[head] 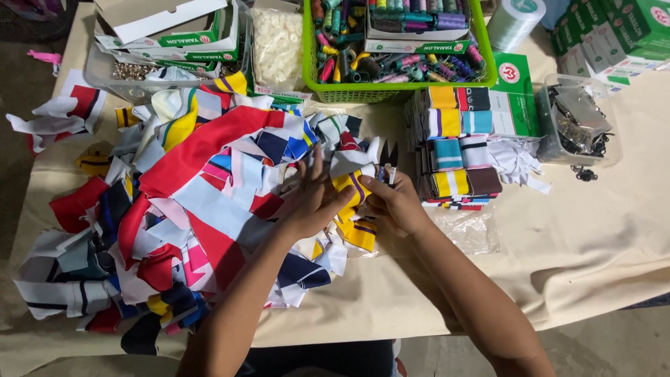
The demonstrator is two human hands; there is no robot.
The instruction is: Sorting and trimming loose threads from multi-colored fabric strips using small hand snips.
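The counter (pixel 600 237) is crowded: my heap of cloth scraps (pixel 174 209) fills the left, folded stacks (pixel 457 146) sit right of centre. At centre my left hand (pixel 310 202) and right hand (pixel 394 202) both pinch a yellow striped strip (pixel 351 190), its length running down toward me. My right fingers also close round small snips (pixel 388 155), blades pointing up. Open room lies lower right.

Up and to the left of the hands, flat green-and-white cartons (pixel 183 43) lie stacked in a clear tray, a white one open on top, with a clear bag of white pieces (pixel 277 43) just right of them. Straight above the hands, a white box with a green edge (pixel 417 38) sits in the green basket. Up and to the right stand a green-and-white box with a red round mark (pixel 513 94) and, in the far corner, stacked green cartons (pixel 614 31).
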